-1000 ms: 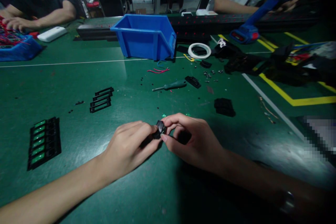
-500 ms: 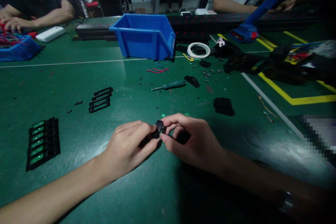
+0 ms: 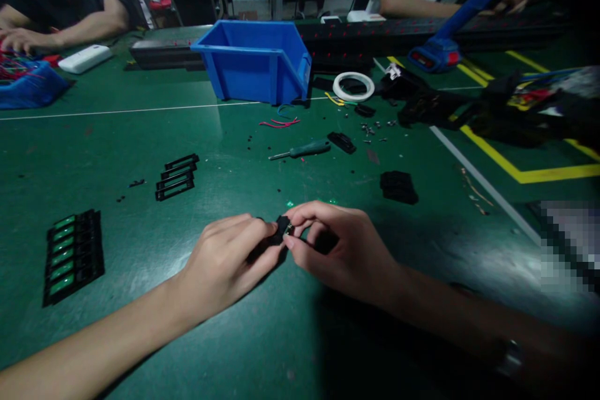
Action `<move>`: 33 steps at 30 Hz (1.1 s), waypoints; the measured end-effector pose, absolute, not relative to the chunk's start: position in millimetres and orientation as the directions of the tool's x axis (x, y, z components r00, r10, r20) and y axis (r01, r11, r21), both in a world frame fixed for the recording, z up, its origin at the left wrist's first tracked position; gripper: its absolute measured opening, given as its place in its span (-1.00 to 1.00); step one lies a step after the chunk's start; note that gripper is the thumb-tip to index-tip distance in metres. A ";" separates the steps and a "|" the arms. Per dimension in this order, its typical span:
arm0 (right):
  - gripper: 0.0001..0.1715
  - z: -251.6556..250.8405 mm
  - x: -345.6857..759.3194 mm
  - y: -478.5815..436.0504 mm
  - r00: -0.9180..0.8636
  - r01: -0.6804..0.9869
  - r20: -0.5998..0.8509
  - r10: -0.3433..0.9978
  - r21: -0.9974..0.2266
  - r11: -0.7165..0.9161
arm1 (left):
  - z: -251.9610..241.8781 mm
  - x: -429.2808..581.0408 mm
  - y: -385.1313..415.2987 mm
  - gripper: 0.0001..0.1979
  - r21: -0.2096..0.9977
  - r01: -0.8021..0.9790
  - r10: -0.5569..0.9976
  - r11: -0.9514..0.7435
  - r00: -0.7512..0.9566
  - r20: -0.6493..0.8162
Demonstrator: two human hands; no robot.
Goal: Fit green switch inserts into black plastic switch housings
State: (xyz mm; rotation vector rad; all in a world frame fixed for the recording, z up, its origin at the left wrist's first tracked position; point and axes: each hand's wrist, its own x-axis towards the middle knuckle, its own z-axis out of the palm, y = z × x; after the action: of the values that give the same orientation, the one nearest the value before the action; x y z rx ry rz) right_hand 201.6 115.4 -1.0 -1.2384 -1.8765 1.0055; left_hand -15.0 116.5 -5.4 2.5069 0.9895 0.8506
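Note:
Low over the middle of the green table, my left hand (image 3: 234, 250) pinches a small black plastic part (image 3: 281, 227) between thumb and fingers. My right hand (image 3: 337, 244) is closed at the part's right end, thumb and fingertips on it. Something small and shiny shows at those fingertips, too small to make out. Several small green pieces (image 3: 289, 204) lie just beyond my hands. At left, black strips with green inserts (image 3: 63, 253) lie side by side. Several black rectangular frames (image 3: 177, 177) are lined up beyond my left hand.
A screwdriver (image 3: 302, 149) lies ahead, near loose screws (image 3: 370, 130) and a black stack (image 3: 398, 187). Behind stand a blue bin (image 3: 244, 75), a white tape roll (image 3: 353, 86) and a blue cordless tool (image 3: 438, 53). Two people's arms (image 3: 87, 28) show across the table.
Both hands stay together at the same spot. The black part has turned slightly between the fingers, and the shiny bit shows more. The whole view has shifted a little.

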 end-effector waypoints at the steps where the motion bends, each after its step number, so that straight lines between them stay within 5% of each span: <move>1: -0.81 -0.9 201.6 115.4 -0.327 0.418 0.116 0.938 -0.872 0.253 | -5.3 -15.0 116.5 -0.94 0.483 0.514 0.702 -0.709 0.584 0.409; 33: -0.85 1.4 202.2 117.0 -0.320 0.412 0.121 0.940 -0.875 0.253 | -5.4 -16.7 116.8 -0.86 0.497 0.480 0.684 -0.723 0.598 0.418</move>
State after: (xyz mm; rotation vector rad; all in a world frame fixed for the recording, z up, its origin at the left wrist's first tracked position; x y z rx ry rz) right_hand 202.2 117.0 1.4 -1.2306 -1.8586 1.0069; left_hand -16.7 116.8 -5.4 2.4947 0.9423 0.8583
